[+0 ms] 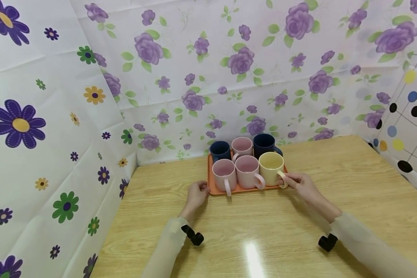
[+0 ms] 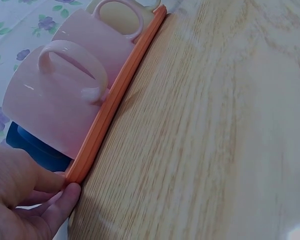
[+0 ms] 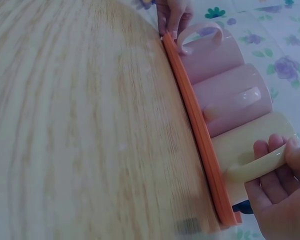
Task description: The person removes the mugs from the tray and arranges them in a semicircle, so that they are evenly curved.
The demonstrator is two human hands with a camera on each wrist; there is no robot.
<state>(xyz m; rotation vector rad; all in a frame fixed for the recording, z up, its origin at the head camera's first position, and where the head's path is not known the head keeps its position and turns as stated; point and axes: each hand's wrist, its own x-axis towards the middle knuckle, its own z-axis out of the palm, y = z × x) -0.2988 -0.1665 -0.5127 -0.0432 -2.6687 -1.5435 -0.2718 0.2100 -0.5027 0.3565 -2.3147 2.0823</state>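
Observation:
An orange tray sits on the table with mugs standing in two rows on it. At its front left corner my left hand pinches the rim between thumb and fingers, as the left wrist view shows up close. My right hand grips the handle of the yellow mug, which stands upright at the tray's front right. Beside that mug are two pink mugs, the middle one and the left one, handles turned toward the front. Behind them stand a third pink mug and two navy mugs, left and right.
The wood-grain table reaches around the tray. Close behind the tray hangs a cloth with purple roses. A daisy-patterned cloth closes the left side, and a dotted one the right.

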